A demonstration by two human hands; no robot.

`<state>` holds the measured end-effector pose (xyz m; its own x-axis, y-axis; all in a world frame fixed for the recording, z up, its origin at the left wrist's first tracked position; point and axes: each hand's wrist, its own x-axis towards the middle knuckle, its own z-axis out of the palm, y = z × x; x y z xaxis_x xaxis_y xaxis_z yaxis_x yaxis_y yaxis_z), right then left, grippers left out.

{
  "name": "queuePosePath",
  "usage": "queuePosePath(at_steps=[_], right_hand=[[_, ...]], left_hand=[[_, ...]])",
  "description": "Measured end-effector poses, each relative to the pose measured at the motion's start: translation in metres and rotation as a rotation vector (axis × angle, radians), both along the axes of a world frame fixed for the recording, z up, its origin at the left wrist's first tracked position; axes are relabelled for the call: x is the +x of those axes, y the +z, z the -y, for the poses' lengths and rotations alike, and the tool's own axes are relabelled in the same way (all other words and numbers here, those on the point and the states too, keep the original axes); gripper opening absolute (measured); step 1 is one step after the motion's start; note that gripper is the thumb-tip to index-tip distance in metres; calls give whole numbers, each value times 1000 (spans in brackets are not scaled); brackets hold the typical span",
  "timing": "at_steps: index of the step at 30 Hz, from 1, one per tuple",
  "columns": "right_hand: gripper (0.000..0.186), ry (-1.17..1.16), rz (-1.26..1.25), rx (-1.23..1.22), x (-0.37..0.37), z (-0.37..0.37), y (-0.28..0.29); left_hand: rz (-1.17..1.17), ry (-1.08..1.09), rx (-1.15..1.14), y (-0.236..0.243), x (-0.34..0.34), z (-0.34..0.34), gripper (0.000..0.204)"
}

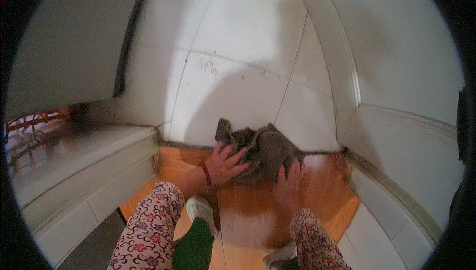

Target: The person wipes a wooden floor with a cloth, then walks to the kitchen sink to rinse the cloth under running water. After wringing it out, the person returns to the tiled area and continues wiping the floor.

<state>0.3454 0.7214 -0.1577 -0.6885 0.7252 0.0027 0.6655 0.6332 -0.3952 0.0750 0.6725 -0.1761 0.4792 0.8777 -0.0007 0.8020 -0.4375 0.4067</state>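
Note:
A bunched, dark grey-brown cloth point(272, 153) lies in folds across the seam between the white-tiled floor and the orange wood-look floor. One corner of it sticks up at the left. My left hand point(224, 165), with a dark red band at the wrist, rests on the cloth's left side, fingers spread apart. On its right edge lies my right hand point(290, 180), fingers stretched out over the fabric. Patterned pink sleeves cover both forearms.
Dark specks point(208, 65) mark the white tiles point(238, 89) ahead. A raised ledge point(99, 143) and a grey panel point(79, 36) stand at the left. A white panelled surface point(401, 61) rises at the right. My light shoes point(201, 208) stand on the orange floor point(248, 205).

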Motion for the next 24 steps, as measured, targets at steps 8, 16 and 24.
queuePosePath(at_steps=[8,16,24], right_hand=[[52,-62,130,-62,-44,-21,-7],[45,-756,-403,-437,-57,-74,44],[42,-912,-813,-753,3,6,181]], left_hand=[[-161,219,-208,11,-6,-29,44],[477,918,-279,102,59,-79,67],[1121,1151,-418,169,132,30,52]])
